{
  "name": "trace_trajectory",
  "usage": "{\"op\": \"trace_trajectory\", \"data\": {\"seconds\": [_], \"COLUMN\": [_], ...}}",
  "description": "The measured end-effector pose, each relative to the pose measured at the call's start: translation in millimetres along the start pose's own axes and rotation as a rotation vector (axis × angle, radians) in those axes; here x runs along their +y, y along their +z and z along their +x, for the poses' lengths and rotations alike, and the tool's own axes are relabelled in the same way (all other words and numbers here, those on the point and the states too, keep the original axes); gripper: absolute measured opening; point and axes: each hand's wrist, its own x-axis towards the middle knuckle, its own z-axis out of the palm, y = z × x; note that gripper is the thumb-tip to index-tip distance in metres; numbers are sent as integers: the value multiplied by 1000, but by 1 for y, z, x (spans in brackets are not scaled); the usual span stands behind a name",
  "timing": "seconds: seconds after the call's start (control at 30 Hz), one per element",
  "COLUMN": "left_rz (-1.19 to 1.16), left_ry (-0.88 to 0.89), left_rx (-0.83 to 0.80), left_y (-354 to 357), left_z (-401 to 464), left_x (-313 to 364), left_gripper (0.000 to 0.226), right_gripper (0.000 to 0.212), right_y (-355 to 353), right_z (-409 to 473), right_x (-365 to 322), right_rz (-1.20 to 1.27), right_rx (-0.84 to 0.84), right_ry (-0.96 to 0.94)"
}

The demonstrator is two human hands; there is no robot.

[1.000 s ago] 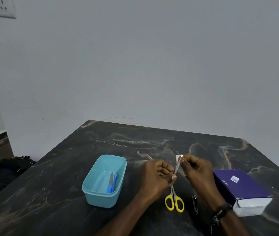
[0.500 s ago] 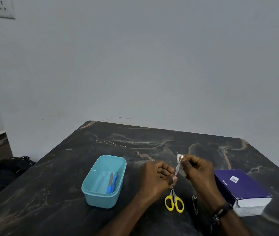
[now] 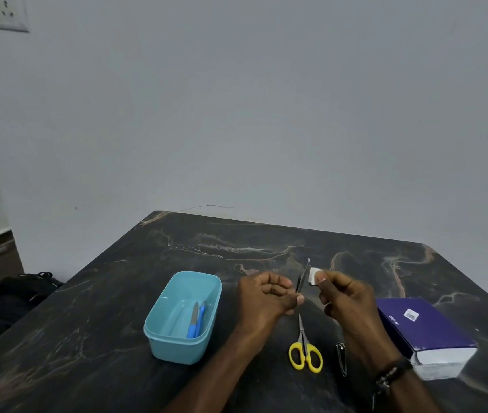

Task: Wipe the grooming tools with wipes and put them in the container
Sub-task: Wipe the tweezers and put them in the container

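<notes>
Container (image 3: 159, 330) holds two blue-handled tools (image 3: 195, 320).

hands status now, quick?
Left hand: pinching thin dark metal tweezers.
Right hand: pinching small white wipe.

Left hand (image 3: 266, 295) and right hand (image 3: 341, 296) hover side by side, fingers curled, each pinching something.
</notes>
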Motion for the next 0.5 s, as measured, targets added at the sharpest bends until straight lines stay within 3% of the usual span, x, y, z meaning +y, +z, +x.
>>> {"op": "trace_trajectory", "data": {"seconds": [0.5], "left_rz": [6], "left_ry": [16], "left_rx": [12], "left_y": [3], "left_z": [-3], "left_x": [-1], "left_gripper": [28], "right_gripper": [13], "right_y": [8], "right_z": [-3], "right_x": [5], "right_rz": [4], "right_rx": [20], "right_ry": [-19]}}
